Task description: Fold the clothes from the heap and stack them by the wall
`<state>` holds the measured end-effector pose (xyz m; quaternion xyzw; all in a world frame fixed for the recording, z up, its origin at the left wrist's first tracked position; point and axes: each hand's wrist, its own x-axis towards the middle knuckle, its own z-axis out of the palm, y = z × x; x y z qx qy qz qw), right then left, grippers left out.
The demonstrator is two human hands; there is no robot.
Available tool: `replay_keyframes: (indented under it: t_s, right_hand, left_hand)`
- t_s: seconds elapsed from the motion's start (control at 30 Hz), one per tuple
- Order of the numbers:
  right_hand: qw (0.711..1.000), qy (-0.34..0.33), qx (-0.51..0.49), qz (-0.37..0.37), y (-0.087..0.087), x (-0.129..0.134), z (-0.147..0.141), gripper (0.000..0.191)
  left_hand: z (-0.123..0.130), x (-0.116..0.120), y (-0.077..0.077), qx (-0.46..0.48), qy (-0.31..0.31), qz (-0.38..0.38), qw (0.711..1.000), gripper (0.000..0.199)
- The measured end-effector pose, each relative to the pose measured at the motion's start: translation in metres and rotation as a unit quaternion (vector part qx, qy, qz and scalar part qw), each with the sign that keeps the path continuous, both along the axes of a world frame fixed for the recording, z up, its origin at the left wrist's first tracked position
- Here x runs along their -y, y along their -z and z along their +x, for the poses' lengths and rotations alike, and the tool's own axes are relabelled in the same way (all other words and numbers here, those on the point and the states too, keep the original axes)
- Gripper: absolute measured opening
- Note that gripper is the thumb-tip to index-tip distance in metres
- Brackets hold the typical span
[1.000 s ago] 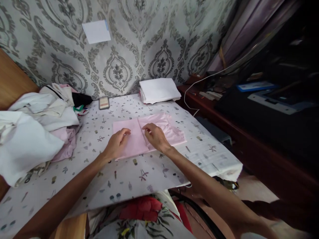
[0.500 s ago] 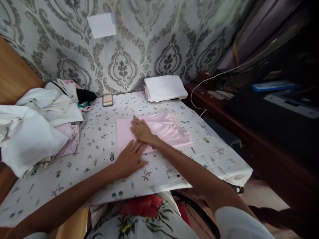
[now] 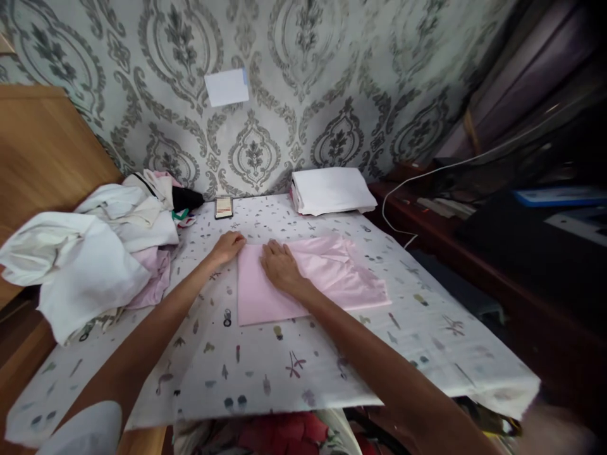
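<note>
A pink garment [image 3: 327, 278], folded into a rough rectangle, lies on the table; its left part is smooth and its right end is gathered in wrinkles. At its far left corner is my left hand [image 3: 230, 245], with bent fingers pinching the cloth's edge. Flat on the garment's upper left part rests my right hand [image 3: 281, 266], fingers stretched out and palm down.
The table wears a white printed cloth [image 3: 265, 373]. A heap of rumpled white clothes [image 3: 90, 253] lies on the left, and folded white cloth [image 3: 334, 191] at the back. Near the wall is a phone-like object [image 3: 224, 206]. A white cable [image 3: 386, 202] runs along the dark desk.
My left hand has moved from the near part of the pink garment up to its far left corner, and its fingers have closed there. My right hand stays on the cloth. The view has shifted.
</note>
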<state>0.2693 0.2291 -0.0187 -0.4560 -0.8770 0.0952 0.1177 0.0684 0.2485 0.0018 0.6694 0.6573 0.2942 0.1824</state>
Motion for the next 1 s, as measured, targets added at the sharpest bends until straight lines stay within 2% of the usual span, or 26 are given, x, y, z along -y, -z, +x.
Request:
replay_keyframes:
  t_s: [0.1, 0.23, 0.43, 0.6, 0.67, 0.73, 0.83, 0.9, 1.0]
  right_hand:
    - [1.0, 0.019, 0.002, -0.018, 0.008, -0.004, 0.002, 0.053]
    - [1.0, 0.017, -0.005, -0.005, 0.015, -0.007, 0.005, 0.053]
    - [1.0, 0.005, -0.01, 0.006, 0.016, -0.006, 0.006, 0.054]
    - [1.0, 0.003, -0.021, -0.004, 0.017, -0.007, 0.005, 0.054]
    - [1.0, 0.004, -0.03, -0.006, 0.02, -0.008, 0.005, 0.053]
    - [0.999, 0.003, -0.04, -0.01, 0.023, -0.009, 0.004, 0.053]
    - [0.999, 0.0, -0.045, -0.018, 0.025, -0.01, 0.004, 0.054]
    - [0.999, -0.003, -0.047, -0.018, 0.024, -0.01, 0.005, 0.054]
    - [0.999, -0.007, -0.045, -0.015, 0.022, -0.009, 0.005, 0.053]
  left_hand:
    - [0.002, -0.012, 0.012, 0.012, 0.032, -0.009, 0.999, 0.014]
    - [0.002, -0.01, 0.019, 0.028, 0.054, -0.003, 0.998, 0.015]
    - [-0.005, -0.007, 0.017, -0.014, 0.048, 0.005, 0.999, 0.019]
    - [-0.008, 0.004, 0.014, -0.054, 0.017, 0.011, 0.998, 0.009]
    - [-0.006, 0.019, 0.007, -0.07, -0.004, 0.035, 0.997, 0.011]
    - [0.0, 0.045, -0.003, -0.083, 0.01, 0.067, 0.994, 0.012]
    - [0.015, 0.099, -0.016, -0.096, 0.125, 0.057, 0.986, 0.017]
    - [0.027, 0.135, -0.016, -0.136, 0.188, 0.024, 0.972, 0.021]
    - [0.04, 0.171, -0.003, -0.235, 0.195, 0.019, 0.952, 0.027]
